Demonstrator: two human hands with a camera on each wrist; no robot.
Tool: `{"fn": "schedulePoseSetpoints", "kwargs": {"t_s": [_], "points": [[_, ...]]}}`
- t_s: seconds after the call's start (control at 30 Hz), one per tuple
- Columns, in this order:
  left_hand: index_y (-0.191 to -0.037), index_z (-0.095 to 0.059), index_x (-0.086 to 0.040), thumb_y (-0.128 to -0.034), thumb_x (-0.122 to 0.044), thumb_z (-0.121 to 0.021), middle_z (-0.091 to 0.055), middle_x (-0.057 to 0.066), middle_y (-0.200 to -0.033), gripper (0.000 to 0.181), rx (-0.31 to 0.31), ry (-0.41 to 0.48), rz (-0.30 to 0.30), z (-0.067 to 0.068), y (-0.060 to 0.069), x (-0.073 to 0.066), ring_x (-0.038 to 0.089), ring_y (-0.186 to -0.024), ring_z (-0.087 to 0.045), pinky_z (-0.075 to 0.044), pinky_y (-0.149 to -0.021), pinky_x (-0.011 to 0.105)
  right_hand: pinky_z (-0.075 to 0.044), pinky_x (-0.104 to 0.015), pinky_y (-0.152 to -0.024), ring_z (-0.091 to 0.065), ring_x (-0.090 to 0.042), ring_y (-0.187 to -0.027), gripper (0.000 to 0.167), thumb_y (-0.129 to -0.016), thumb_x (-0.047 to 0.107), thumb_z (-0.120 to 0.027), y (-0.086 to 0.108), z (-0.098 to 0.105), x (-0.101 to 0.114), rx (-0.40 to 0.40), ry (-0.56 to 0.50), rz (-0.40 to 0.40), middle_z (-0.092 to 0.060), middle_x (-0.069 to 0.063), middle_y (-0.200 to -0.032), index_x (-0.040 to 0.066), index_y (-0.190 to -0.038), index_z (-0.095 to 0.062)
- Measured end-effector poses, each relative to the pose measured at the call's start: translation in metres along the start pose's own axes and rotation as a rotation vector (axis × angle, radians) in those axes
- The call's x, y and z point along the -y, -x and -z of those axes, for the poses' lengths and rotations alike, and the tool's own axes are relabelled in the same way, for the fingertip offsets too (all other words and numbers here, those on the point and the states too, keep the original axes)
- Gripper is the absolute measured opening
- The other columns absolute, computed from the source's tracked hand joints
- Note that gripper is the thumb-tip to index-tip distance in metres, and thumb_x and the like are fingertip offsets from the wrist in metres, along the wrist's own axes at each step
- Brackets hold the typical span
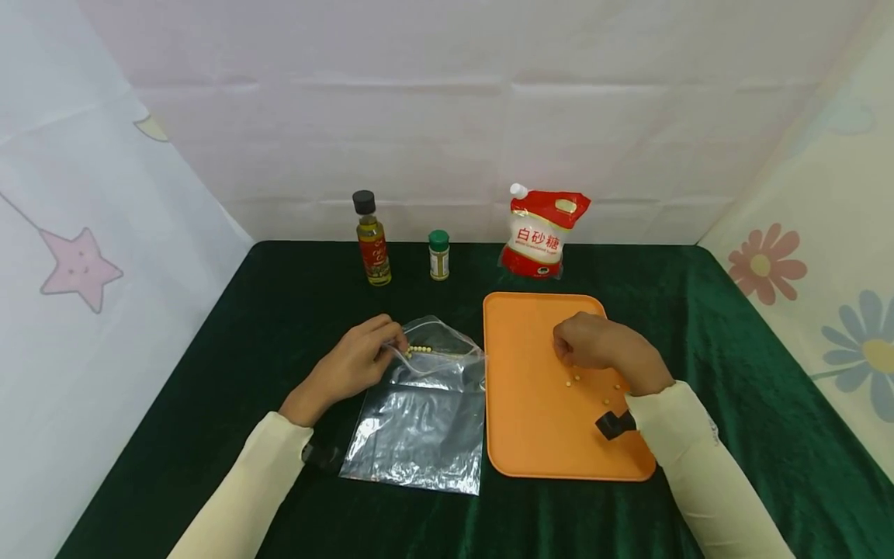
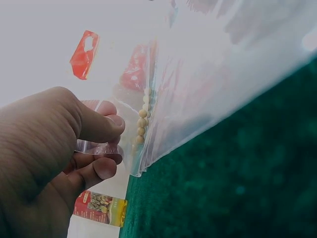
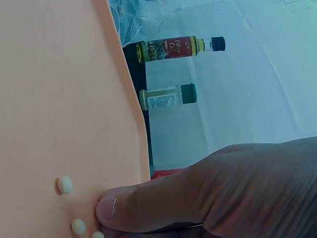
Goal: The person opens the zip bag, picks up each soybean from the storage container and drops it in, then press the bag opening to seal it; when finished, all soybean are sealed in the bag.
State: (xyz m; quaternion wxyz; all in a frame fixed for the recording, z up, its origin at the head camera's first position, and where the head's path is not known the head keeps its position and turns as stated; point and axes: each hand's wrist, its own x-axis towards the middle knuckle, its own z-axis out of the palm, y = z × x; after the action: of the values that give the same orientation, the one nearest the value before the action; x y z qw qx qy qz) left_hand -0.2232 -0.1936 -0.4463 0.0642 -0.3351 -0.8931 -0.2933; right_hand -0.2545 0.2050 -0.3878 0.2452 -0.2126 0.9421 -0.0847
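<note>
In the head view my left hand (image 1: 359, 353) pinches the rim of a clear zip bag (image 1: 426, 435) that lies on the cloth. A row of round, pale yellow beans (image 1: 421, 349) shows in the bag near its mouth. The left wrist view has thumb and fingers on the thin plastic, beside the beans (image 2: 141, 124). Over the orange tray (image 1: 524, 435) my right hand (image 1: 594, 341) reaches down with curled fingers, its fingertips close to the tray. Several loose beans (image 3: 65, 184) lie by the right thumb; whether a bean is between the fingers is hidden.
Along the back of the dark green cloth (image 1: 209, 450) stand an olive oil bottle (image 1: 373, 244), a small green-capped jar (image 1: 438, 256) and a red and white sugar pouch (image 1: 541, 233). Patterned fabric hangs behind and at both sides.
</note>
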Motion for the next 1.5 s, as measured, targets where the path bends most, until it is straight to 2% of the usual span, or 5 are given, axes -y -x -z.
{"fn": "schedulePoseSetpoints", "kwargs": {"t_s": [0.27,0.47,0.87,1.23,1.5], "points": [[-0.100,-0.065,-0.013,-0.0909,0.006,-0.063,-0.057,-0.004,-0.099,0.021,-0.002,-0.007,0.003,0.000,0.000,-0.001,0.008,-0.093,-0.060,-0.055,-0.078,0.028,-0.045,-0.029,-0.061,-0.052,-0.018,-0.070,0.008,-0.094,0.010,-0.068,-0.001,0.001,-0.001,-0.081,0.030,0.044,-0.052,-0.003,-0.075,0.011,-0.087,-0.064],[-0.100,-0.065,-0.014,-0.0906,0.006,-0.063,-0.057,-0.004,-0.099,0.022,-0.002,-0.007,0.004,-0.001,0.001,0.000,0.008,-0.094,-0.060,-0.056,-0.079,0.028,-0.049,-0.029,-0.064,-0.052,-0.017,-0.070,0.005,-0.094,0.007,-0.066,-0.002,0.004,0.001,-0.292,0.069,0.146,-0.054,0.000,-0.075,0.008,-0.089,-0.066],[-0.100,-0.065,-0.013,-0.0902,0.007,-0.063,-0.057,-0.004,-0.099,0.022,-0.003,-0.007,-0.007,0.000,0.000,0.000,0.008,-0.094,-0.060,-0.056,-0.079,0.027,-0.056,-0.035,-0.073,-0.056,-0.023,-0.082,0.013,-0.095,0.014,-0.069,-0.004,0.006,0.008,-0.622,0.023,0.123,-0.061,-0.007,-0.092,0.004,-0.104,-0.065],[-0.101,-0.065,-0.013,-0.0907,0.006,-0.063,-0.057,-0.004,-0.100,0.022,0.006,-0.002,0.010,0.001,-0.001,0.000,0.008,-0.095,-0.060,-0.056,-0.079,0.028,-0.057,-0.038,-0.080,-0.060,-0.024,-0.089,0.018,-0.094,0.013,-0.072,-0.004,0.003,0.010,-0.879,-0.007,0.279,-0.061,-0.006,-0.100,0.005,-0.108,-0.064],[-0.100,-0.065,-0.013,-0.0904,0.006,-0.064,-0.057,-0.004,-0.099,0.021,0.008,0.008,0.009,0.001,-0.001,0.000,0.008,-0.095,-0.060,-0.055,-0.081,0.029,-0.056,-0.036,-0.081,-0.060,-0.018,-0.091,0.018,-0.094,0.012,-0.071,-0.012,-0.006,0.018,-0.940,-0.182,0.417,-0.064,-0.002,-0.103,0.008,-0.110,-0.065]]}}
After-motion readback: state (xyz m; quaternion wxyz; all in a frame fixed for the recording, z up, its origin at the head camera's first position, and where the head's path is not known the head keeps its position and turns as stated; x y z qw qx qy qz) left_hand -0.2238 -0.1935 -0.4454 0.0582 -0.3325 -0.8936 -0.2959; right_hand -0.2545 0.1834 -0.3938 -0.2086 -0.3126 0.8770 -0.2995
